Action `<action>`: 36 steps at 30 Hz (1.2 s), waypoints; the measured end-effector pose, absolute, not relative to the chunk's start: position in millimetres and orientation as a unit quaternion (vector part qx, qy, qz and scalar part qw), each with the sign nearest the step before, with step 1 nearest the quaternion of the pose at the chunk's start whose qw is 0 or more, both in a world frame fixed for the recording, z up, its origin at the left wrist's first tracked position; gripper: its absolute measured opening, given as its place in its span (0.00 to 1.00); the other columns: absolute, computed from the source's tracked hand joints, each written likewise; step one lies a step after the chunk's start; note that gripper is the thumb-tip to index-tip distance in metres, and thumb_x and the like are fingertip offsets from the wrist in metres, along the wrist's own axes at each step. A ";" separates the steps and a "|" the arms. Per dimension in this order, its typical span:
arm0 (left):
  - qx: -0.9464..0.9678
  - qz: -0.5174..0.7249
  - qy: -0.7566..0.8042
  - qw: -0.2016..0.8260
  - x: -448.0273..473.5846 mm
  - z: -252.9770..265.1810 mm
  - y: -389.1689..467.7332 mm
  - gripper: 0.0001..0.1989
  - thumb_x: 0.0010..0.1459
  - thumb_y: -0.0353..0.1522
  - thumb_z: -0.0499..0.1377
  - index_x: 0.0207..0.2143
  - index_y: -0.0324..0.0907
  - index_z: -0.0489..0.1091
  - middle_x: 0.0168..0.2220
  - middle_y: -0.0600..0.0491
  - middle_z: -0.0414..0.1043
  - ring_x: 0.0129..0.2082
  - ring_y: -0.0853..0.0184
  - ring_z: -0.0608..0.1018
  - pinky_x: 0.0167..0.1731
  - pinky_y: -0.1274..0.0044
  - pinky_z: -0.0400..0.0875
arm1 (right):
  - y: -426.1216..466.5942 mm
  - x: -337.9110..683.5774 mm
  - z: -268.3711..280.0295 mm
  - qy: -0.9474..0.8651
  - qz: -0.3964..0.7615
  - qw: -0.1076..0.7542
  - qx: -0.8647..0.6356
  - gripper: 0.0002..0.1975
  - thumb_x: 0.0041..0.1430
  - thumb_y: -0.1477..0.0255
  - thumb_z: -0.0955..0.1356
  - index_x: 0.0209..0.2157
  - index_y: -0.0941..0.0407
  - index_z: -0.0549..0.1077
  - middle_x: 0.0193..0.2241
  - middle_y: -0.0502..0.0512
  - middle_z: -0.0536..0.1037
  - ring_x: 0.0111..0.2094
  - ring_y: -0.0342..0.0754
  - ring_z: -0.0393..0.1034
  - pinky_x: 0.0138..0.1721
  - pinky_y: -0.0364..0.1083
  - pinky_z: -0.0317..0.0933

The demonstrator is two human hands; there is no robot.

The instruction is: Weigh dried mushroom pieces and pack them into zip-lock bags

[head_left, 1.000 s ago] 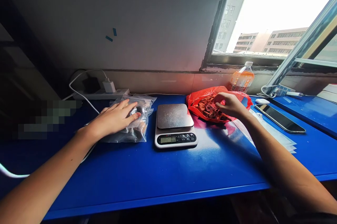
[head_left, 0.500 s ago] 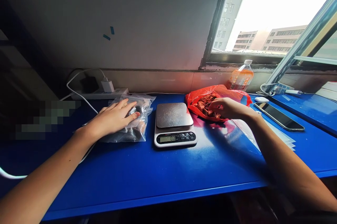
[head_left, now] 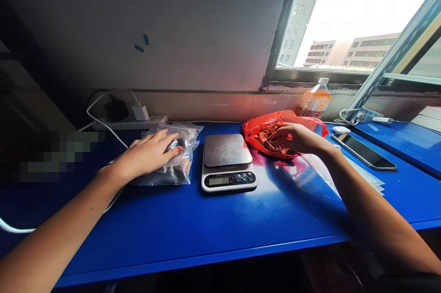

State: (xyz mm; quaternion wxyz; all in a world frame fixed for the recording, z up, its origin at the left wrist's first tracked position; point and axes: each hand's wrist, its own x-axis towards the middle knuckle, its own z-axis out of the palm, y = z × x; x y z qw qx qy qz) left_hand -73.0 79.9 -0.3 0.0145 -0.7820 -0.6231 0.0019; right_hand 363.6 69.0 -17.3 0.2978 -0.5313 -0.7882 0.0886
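My left hand [head_left: 153, 153] lies flat with fingers spread on a clear zip bag [head_left: 179, 176], which has dark round items inside that I cannot make out. At the right, my right hand [head_left: 294, 139] reaches into an open red plastic bag [head_left: 255, 123] filled with reddish-brown dried slices [head_left: 267, 136]. Its fingers curl down in a pinch among the slices, and the fingertips are partly hidden. Between my hands stands a white digital kitchen scale [head_left: 229, 180], its metal plate [head_left: 227, 149] bare and its display lit.
Behind the red bag stands an orange drink bottle [head_left: 315, 100]. A phone [head_left: 363, 151], a white earbud case [head_left: 341, 130] and flat clear bags [head_left: 361, 178] lie to the right. A power strip [head_left: 129, 122] with a charger [head_left: 140, 111] and white cables sits back left on the blue table [head_left: 206, 233].
My right hand has shifted slightly and the slices under its fingers have been stirred. My left hand stays still on the clear bag.
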 end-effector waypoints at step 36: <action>-0.782 0.010 -0.623 0.020 -71.5 -0.1 79.1 0.36 0.63 0.53 0.40 0.68 0.48 0.51 0.71 0.45 0.45 0.67 0.43 0.56 0.61 0.53 0.54 | 85.2 382.6 -36.5 -0.779 0.100 0.271 -0.557 0.18 0.52 0.69 0.69 0.47 0.53 0.74 0.44 0.57 0.80 0.44 0.55 0.75 0.47 0.54 0.69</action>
